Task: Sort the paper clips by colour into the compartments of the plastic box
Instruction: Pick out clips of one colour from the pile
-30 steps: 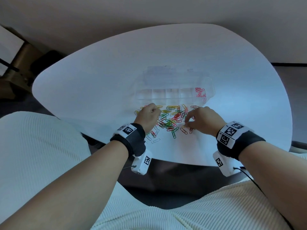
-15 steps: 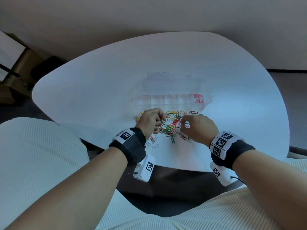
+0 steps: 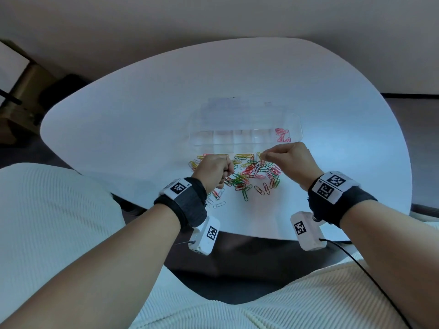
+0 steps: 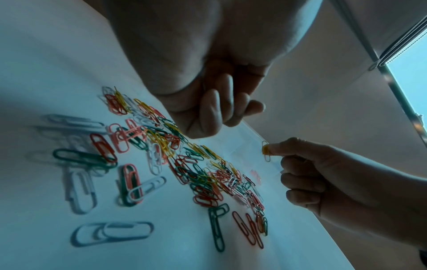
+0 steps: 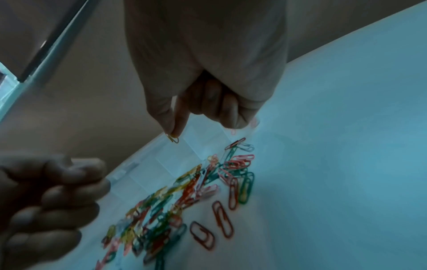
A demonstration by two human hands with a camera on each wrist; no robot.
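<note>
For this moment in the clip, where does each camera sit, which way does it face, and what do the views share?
Head: on the person's head, facing forward and down at the white table, clear plastic box and paper clip pile; both forearms show.
Left wrist: low under the left hand, looking along its curled fingers; the right hand shows too.
Right wrist: under the right hand, whose grip pinches a yellow paper clip.
Shared: the pile, the box, that yellow clip.

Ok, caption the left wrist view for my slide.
Right hand pinches a yellow paper clip above the mixed clip pile; left hand curled.
</note>
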